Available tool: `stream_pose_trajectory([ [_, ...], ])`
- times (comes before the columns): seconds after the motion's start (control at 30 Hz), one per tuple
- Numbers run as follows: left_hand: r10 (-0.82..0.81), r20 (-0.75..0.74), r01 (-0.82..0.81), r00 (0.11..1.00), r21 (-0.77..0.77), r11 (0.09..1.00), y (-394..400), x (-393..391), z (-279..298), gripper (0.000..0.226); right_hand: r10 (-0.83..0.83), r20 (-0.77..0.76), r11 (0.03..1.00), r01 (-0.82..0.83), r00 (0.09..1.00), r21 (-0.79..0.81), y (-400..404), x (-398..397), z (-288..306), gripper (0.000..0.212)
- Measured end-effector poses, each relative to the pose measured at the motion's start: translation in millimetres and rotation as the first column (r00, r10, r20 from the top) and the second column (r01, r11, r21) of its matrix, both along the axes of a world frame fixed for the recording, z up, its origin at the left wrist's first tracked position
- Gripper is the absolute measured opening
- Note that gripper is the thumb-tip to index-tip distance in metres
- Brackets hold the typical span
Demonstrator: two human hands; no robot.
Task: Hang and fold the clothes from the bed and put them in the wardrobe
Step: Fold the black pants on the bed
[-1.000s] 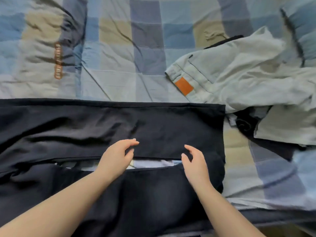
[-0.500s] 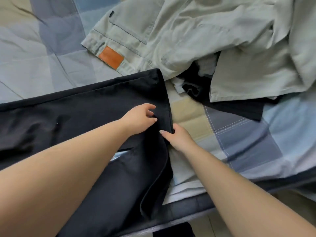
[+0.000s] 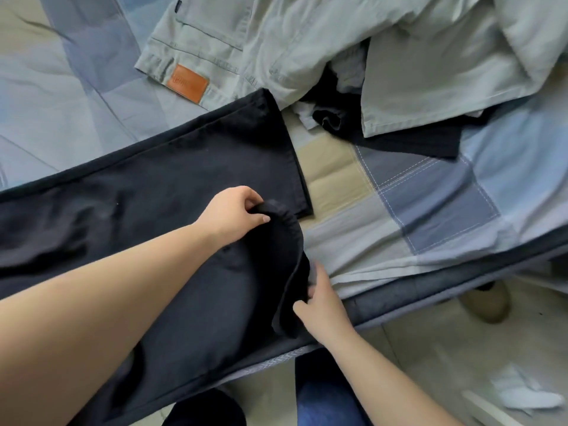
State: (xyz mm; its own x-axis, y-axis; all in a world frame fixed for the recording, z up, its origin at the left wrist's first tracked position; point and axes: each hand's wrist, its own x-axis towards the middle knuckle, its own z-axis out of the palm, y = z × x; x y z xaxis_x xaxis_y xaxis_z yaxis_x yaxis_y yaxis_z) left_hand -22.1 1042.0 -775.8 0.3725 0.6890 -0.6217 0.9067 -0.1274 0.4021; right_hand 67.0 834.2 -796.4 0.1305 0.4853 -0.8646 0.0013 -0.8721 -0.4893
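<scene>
Long black trousers [image 3: 153,186] spread across the checked patchwork bed cover [image 3: 399,210], pale grey-green trousers with a leather patch [image 3: 276,50] behind them, crumpled black garment [image 3: 399,142] tucked under those, right of the trousers' hem.

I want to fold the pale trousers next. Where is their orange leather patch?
In the head view, the orange leather patch sits upper left of centre on the pale grey-green trousers, just beyond the black trousers' hem.
</scene>
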Motion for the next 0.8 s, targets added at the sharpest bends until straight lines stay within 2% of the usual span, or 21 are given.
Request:
stream_pose_trajectory([
  [0.07,0.16,0.092,-0.149,0.983,-0.117,0.982,1,1,10,0.018,-0.23,-0.125,0.973,0.228,0.965,-0.03,-14,2,5,0.058],
  [0.1,0.257,0.15,-0.227,0.955,-0.191,0.955,0,1,15,0.013,-0.389,-0.227,0.921,0.385,0.893,-0.064,-18,8,9,0.049],
  [0.13,0.324,0.203,-0.275,0.924,-0.239,0.931,-2,2,21,0.009,-0.551,-0.305,0.83,0.549,0.777,-0.101,-24,16,13,0.044],
  [0.2,0.354,0.286,-0.289,0.89,-0.245,0.925,-5,7,27,0.013,-0.737,-0.344,0.651,0.748,0.582,-0.13,-35,36,16,0.037],
  [0.23,0.317,0.302,-0.261,0.899,-0.211,0.942,-9,10,28,0.016,-0.777,-0.329,0.602,0.787,0.537,-0.136,-41,43,17,0.036],
  [0.27,0.265,0.3,-0.221,0.917,-0.171,0.96,-14,15,28,0.018,-0.792,-0.303,0.585,0.8,0.53,-0.132,-45,46,17,0.036],
  [0.37,0.19,0.265,-0.166,0.945,-0.113,0.98,-29,30,21,0.023,-0.711,-0.175,0.69,0.724,0.681,0.014,-55,39,13,0.027],
  [0.43,0.204,0.245,-0.18,0.948,-0.119,0.976,-36,37,15,0.021,-0.564,-0.105,0.808,0.574,0.819,0.131,-61,31,14,0.02],
  [0.5,0.185,0.228,-0.166,0.956,-0.1,0.981,-38,42,12,0.021,-0.265,0.03,0.953,0.257,0.964,0.163,-69,28,12,0.01],
  [0.53,0.183,0.233,-0.165,0.955,-0.092,0.982,-39,44,11,0.023,-0.1,0.085,0.986,0.087,0.991,0.141,-74,28,11,0.009],
  [0.57,0.196,0.247,-0.176,0.949,-0.099,0.979,-40,46,10,0.026,-0.006,0.103,0.994,-0.006,0.995,0.111,-79,29,10,0.008],
  [0.6,0.221,0.264,-0.195,0.939,-0.122,0.973,-41,48,10,0.032,0.001,0.097,0.996,-0.01,0.995,0.092,-84,31,9,0.009],
  [0.63,0.246,0.28,-0.209,0.928,-0.156,0.965,-42,48,10,0.038,-0.06,0.098,0.995,0.052,0.993,0.083,-89,35,9,0.01],
  [0.7,0.271,0.297,-0.214,0.916,-0.212,0.954,-44,48,10,0.046,-0.268,0.128,0.962,0.257,0.955,0.093,-100,43,7,0.008],
  [0.8,0.328,0.256,-0.281,0.909,-0.203,0.938,-43,36,6,0.048,-0.449,0.118,0.894,0.444,0.886,0.063,-112,43,3,0.019],
])
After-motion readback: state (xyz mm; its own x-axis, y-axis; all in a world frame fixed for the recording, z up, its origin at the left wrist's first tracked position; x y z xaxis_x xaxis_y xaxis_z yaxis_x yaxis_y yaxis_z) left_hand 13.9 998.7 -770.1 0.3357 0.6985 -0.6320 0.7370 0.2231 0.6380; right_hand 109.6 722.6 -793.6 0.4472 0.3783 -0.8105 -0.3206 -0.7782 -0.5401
